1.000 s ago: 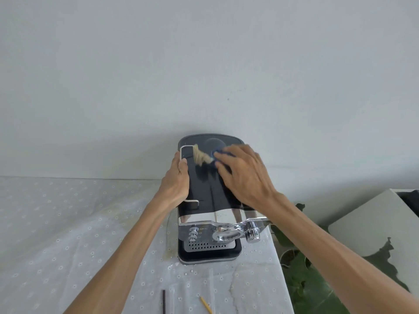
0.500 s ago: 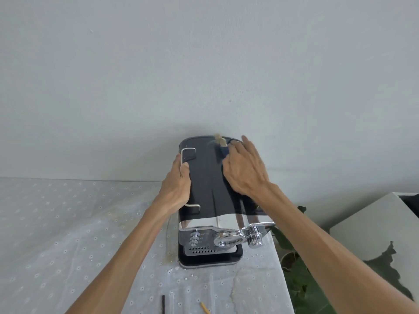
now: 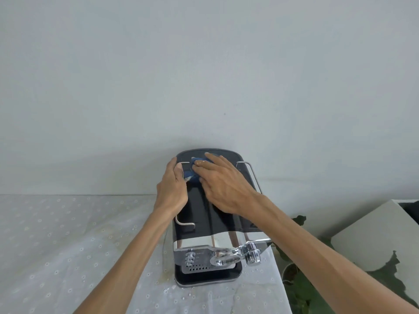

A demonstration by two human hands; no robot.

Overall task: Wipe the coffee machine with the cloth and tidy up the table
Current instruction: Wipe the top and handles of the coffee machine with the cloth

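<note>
A black and chrome coffee machine (image 3: 199, 225) stands on the table against the wall, seen from above. My left hand (image 3: 171, 191) grips its left side over the thin metal rail. My right hand (image 3: 223, 185) lies flat on the back part of the machine's top and presses a blue cloth (image 3: 191, 172) against it. Only a bunched piece of the cloth shows between the two hands; the remainder is under my right palm. The chrome front with knobs and the portafilter handle (image 3: 240, 254) faces me.
A white eyelet tablecloth (image 3: 68, 257) covers the table, with faint brownish stains beside the machine's left foot. The table's right edge runs just right of the machine. Beyond it are green plant leaves (image 3: 299, 288) and a pale grey box (image 3: 374, 236). A plain wall stands right behind.
My right hand with the cloth has slid left across the back of the machine's top, ending close to my left hand. The left hand has crept slightly toward the back.
</note>
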